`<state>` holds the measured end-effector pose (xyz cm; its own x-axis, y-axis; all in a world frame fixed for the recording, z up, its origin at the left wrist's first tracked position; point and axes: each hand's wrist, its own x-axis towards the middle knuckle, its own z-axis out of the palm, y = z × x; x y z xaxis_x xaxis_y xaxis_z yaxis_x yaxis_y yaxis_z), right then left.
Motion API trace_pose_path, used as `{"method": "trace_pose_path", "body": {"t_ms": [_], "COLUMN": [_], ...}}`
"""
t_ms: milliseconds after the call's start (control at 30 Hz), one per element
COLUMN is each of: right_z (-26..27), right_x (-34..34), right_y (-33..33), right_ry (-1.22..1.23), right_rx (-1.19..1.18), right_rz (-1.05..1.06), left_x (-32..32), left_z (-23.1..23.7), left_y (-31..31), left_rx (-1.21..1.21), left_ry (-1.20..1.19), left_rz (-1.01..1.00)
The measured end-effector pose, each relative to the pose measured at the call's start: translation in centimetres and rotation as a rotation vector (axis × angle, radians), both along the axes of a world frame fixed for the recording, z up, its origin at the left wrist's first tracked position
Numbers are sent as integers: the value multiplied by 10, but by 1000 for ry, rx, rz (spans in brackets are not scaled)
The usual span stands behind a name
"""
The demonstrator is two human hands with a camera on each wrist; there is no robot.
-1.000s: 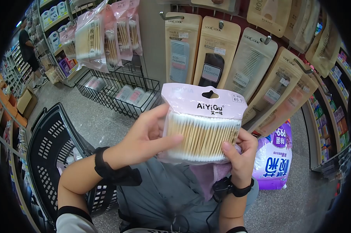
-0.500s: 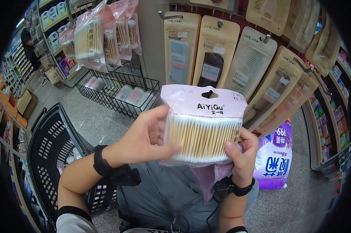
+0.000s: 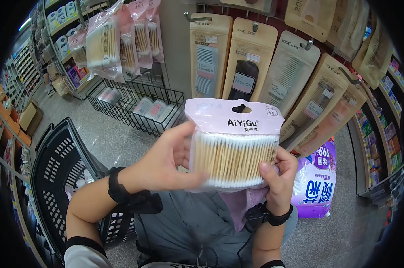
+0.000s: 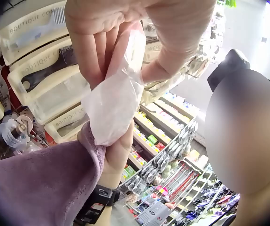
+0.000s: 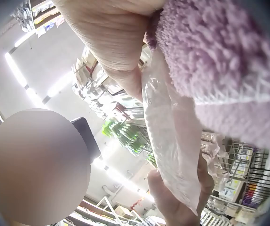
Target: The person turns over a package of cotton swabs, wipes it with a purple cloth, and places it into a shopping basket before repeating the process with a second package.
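A flat pink-topped pack of cotton swabs [image 3: 235, 156] is held upright in front of the lap, its label and wooden sticks facing me. My left hand [image 3: 168, 161] grips its left side, thumb low in front and fingers behind. At the lower right, my right hand [image 3: 280, 181] pinches the pack, thumb on the front. A purple cloth [image 3: 242, 207] hangs below the pack by the right hand. The left wrist view shows the pack [image 4: 114, 108] edge-on between thumb and fingers. Beside the pack [image 5: 170, 132] in the right wrist view is the fluffy cloth [image 5: 210, 52].
A black shopping basket [image 3: 83, 143] stands at the left. Ahead, bagged combs [image 3: 206, 58] hang on hooks. More swab packs [image 3: 103, 49] hang above a wire rack [image 3: 135, 111]. A purple-and-white package [image 3: 316, 183] is on the floor at the right.
The swab pack has dipped very slightly, and my left thumb has slid lower along its front. A person in the aisle at the far left has gone out of view.
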<state>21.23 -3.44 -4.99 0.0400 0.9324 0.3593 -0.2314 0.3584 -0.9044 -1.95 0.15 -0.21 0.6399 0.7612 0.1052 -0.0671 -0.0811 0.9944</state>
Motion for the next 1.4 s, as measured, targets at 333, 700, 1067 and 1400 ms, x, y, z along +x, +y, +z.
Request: {"method": "trace_pose_path", "body": {"t_ms": [333,700,1067,1400], "right_z": [0,-1,0,-1], "right_x": [1,-1,-1,-2], "right_y": [0,0,0,0], "right_ry": [-14,24,44,23], "right_rx": [6,-1,1,6], "right_rz": [-11,0,-13,-10], "left_x": [3,2,-1,3], "left_z": [-4,-2,2,3], "left_y": [-1,-2,-2,-4], "left_rx": [42,71,-23,84], "left_ry": [-24,8,28,20], "left_rz": [23,44,-2,53]}}
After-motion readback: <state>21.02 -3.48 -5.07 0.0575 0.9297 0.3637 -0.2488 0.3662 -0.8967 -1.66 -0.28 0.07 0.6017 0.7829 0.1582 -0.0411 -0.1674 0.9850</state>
